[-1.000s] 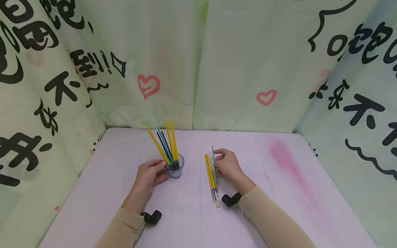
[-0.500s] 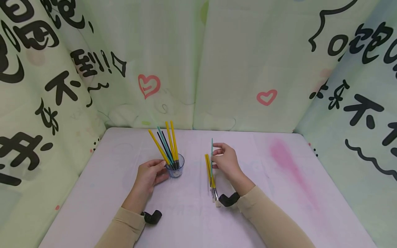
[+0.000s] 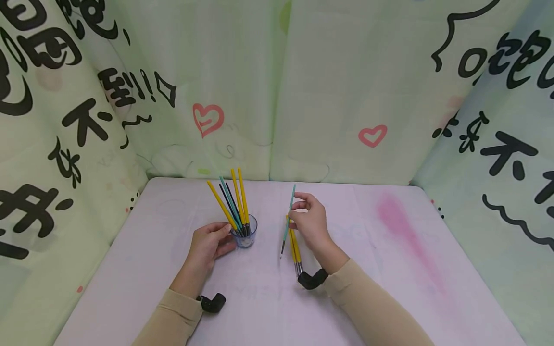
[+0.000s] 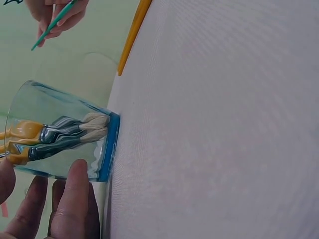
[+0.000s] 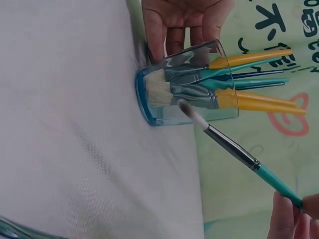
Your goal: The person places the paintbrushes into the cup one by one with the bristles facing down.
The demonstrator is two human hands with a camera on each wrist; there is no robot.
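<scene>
My left hand [image 3: 212, 244] holds the side of a clear cup [image 3: 245, 241] with a blue base, thumb near the rim and fingers along the wall. Several paintbrushes [image 3: 242, 199] with yellow, turquoise and dark handles lean in the cup, bristles down, as the right wrist view shows. To the cup's right, my right hand [image 3: 313, 221] pinches a turquoise paintbrush [image 5: 232, 144] by its handle between thumb and fingers. Its bristles point down and toward the cup, overlapping it in the right wrist view. Yellow paintbrushes [image 3: 295, 247] lie on the table below the right hand, partly covered by it.
A pale pinkish table [image 3: 251, 307] carries everything, with a bright pink stain [image 3: 402, 226] on the right. Light green curtains [image 3: 320, 96] with black lettering and red hearts enclose its back and sides. Black wrist-worn devices [image 3: 212, 303] sit at both cuffs.
My right hand has lifted the turquoise paintbrush from beside the yellow ones and moved it up and left, its bristle end swinging toward the cup. The left hand and cup have stayed put.
</scene>
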